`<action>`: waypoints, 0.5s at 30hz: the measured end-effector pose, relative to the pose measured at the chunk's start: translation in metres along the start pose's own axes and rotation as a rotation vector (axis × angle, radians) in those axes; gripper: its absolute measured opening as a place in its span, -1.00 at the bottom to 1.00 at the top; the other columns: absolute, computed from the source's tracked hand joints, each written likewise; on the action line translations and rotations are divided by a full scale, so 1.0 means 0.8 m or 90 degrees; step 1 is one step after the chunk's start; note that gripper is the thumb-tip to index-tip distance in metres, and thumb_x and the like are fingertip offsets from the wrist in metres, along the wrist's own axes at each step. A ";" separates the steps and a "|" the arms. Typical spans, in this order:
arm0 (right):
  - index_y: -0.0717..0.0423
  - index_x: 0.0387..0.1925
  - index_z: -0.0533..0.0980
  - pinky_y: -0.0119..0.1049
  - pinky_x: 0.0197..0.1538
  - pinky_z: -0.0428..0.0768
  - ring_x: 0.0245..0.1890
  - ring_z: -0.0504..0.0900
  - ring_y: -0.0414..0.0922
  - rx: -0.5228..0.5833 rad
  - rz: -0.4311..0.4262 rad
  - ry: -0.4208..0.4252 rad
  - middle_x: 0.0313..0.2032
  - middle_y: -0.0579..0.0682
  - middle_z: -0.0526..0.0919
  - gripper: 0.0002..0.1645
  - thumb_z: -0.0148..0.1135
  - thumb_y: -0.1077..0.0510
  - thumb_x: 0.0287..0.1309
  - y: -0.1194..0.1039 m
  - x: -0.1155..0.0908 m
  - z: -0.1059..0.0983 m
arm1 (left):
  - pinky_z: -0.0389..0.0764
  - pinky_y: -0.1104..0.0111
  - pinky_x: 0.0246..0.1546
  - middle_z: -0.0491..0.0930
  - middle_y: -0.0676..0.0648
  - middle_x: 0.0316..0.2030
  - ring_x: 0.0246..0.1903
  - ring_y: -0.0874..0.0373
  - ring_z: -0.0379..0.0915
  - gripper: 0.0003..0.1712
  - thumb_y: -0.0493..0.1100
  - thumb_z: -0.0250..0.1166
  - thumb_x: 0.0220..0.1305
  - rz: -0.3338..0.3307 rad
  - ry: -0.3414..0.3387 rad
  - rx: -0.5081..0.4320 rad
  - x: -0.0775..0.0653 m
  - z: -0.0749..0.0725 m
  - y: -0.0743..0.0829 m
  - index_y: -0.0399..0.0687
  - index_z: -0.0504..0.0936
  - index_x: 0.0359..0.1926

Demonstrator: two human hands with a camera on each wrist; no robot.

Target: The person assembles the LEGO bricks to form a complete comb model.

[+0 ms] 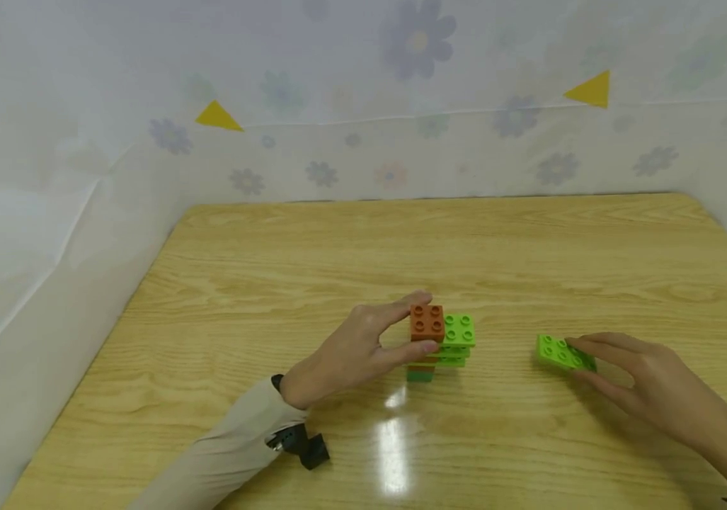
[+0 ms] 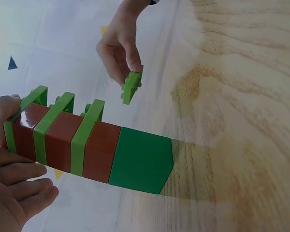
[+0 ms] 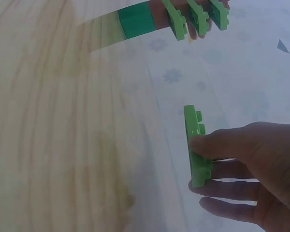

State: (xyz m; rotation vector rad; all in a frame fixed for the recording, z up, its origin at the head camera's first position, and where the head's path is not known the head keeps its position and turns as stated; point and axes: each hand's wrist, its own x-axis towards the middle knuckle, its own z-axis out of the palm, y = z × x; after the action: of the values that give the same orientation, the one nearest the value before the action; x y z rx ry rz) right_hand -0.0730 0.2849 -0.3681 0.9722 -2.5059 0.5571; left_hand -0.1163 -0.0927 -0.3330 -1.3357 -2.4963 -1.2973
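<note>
A tower of building bricks stands upright on the table, a brown brick (image 1: 427,324) at its top and a dark green brick (image 2: 141,160) at its foot. Between them, brown bricks alternate with lime green plates (image 1: 460,330) that jut out to the right. My left hand (image 1: 353,354) grips the tower near its top, thumb on the near side and fingers on the far side. To the right of the tower, my right hand (image 1: 662,386) pinches a loose lime green plate (image 3: 191,124) by one end. Its studs face up in the head view, and it is apart from the tower.
The wood-grain table (image 1: 287,262) reaches back to a white flowered sheet (image 1: 338,156) with yellow triangles. More white sheeting hangs at both sides. A black device (image 1: 302,446) is strapped at my left wrist, close over the table.
</note>
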 end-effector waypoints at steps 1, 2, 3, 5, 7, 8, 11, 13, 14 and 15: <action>0.20 -0.12 0.65 -0.75 -0.20 0.47 -0.35 0.70 0.01 0.006 -0.004 0.006 -0.23 0.04 0.70 -0.35 0.11 -0.30 0.23 -0.002 0.004 -0.001 | 0.43 0.33 0.20 0.42 -0.20 0.26 0.21 0.10 0.39 -0.26 0.18 0.11 0.38 -0.004 0.000 -0.002 0.000 0.000 0.000 -0.19 0.30 0.38; 0.20 -0.11 0.66 -0.74 -0.20 0.48 -0.35 0.70 0.00 0.009 -0.011 0.011 -0.22 0.03 0.70 -0.36 0.10 -0.30 0.25 -0.003 0.010 -0.003 | 0.42 0.33 0.21 0.41 -0.19 0.26 0.21 0.10 0.38 -0.27 0.17 0.13 0.38 -0.009 0.000 -0.003 0.000 0.000 0.000 -0.19 0.30 0.39; 0.20 -0.11 0.65 -0.73 -0.22 0.50 -0.36 0.70 -0.01 0.009 -0.020 0.016 -0.22 0.04 0.70 -0.36 0.08 -0.29 0.27 -0.005 0.015 -0.004 | 0.42 0.33 0.21 0.40 -0.17 0.27 0.22 0.11 0.38 -0.27 0.15 0.15 0.38 -0.014 0.001 -0.003 0.000 -0.001 0.001 -0.18 0.30 0.39; 0.22 -0.10 0.65 -0.70 -0.30 0.51 -0.36 0.70 -0.01 0.010 -0.032 0.024 -0.20 0.03 0.70 -0.34 0.02 -0.29 0.32 -0.009 0.026 -0.006 | 0.41 0.33 0.22 0.39 -0.17 0.28 0.22 0.11 0.37 -0.27 0.15 0.15 0.38 -0.014 0.001 -0.003 0.001 -0.001 0.001 -0.18 0.30 0.39; 0.21 -0.09 0.64 -0.68 -0.38 0.50 -0.35 0.69 -0.04 0.013 -0.047 0.035 -0.19 0.02 0.69 -0.33 -0.04 -0.29 0.36 -0.015 0.036 -0.006 | 0.40 0.33 0.22 0.37 -0.17 0.29 0.23 0.10 0.36 -0.29 0.09 0.20 0.37 -0.009 0.001 -0.002 0.001 0.000 0.001 -0.20 0.30 0.38; 0.20 -0.07 0.64 -0.66 -0.42 0.49 -0.35 0.69 -0.05 0.018 -0.053 0.039 -0.18 0.01 0.69 -0.31 -0.09 -0.29 0.37 -0.017 0.041 -0.006 | 0.40 0.33 0.23 0.36 -0.17 0.30 0.23 0.10 0.36 -0.29 0.07 0.21 0.36 -0.009 0.000 -0.003 0.001 0.000 0.002 -0.20 0.30 0.38; 0.14 -0.01 0.64 -0.62 -0.43 0.49 -0.30 0.67 -0.10 0.035 -0.066 0.048 -0.15 -0.02 0.68 -0.36 -0.07 -0.28 0.38 -0.028 0.055 -0.007 | 0.39 0.34 0.23 0.34 -0.16 0.31 0.24 0.11 0.35 -0.31 0.00 0.25 0.35 -0.011 -0.003 -0.005 0.000 0.002 0.002 -0.20 0.30 0.38; 0.12 0.01 0.63 -0.63 -0.39 0.50 -0.28 0.66 -0.16 0.050 -0.073 0.052 -0.14 -0.03 0.68 -0.38 -0.05 -0.27 0.37 -0.036 0.065 -0.008 | 0.39 0.33 0.23 0.34 -0.16 0.31 0.24 0.11 0.35 -0.31 -0.04 0.26 0.34 -0.017 -0.004 -0.007 0.000 0.003 0.003 -0.18 0.29 0.39; 0.12 0.02 0.63 -0.62 -0.32 0.53 -0.25 0.66 -0.16 0.054 -0.079 0.056 -0.14 -0.02 0.68 -0.38 -0.05 -0.26 0.37 -0.040 0.071 -0.009 | 0.40 0.33 0.22 0.35 -0.17 0.31 0.23 0.11 0.35 -0.31 -0.03 0.26 0.34 -0.018 -0.004 -0.006 0.000 0.003 0.003 -0.18 0.29 0.39; 0.12 0.02 0.64 -0.61 -0.27 0.54 -0.23 0.65 -0.19 0.056 -0.087 0.063 -0.14 -0.02 0.68 -0.39 -0.04 -0.26 0.37 -0.043 0.077 -0.010 | 0.40 0.33 0.22 0.35 -0.18 0.30 0.23 0.10 0.36 -0.31 -0.02 0.25 0.35 -0.018 -0.003 -0.003 0.000 0.003 0.002 -0.19 0.30 0.39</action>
State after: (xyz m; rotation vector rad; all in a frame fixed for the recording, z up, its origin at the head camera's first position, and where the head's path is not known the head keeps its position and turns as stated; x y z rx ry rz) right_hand -0.0893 0.2319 -0.3239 1.1101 -2.3254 0.6607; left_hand -0.1143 -0.0908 -0.3333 -1.3097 -2.5258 -1.3090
